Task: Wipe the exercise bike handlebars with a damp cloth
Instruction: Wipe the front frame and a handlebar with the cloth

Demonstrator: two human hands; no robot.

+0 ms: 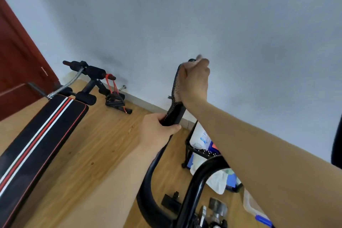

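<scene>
At the upright end of the black handlebar [174, 114], by the grey wall, the right hand [194, 79] presses a dark mesh cloth [174, 83] around the tip while the left hand [157, 131] grips the bar below. Wiping seems underway; next, likely a downward stroke toward the bend.

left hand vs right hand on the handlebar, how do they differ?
The left hand sits lower, wrapped bare around the handlebar; the right hand is up at the tip, pressing a dark speckled cloth against it. The left hand is sharp, the right hand slightly blurred. Both are closed around the same upright bar.
</scene>
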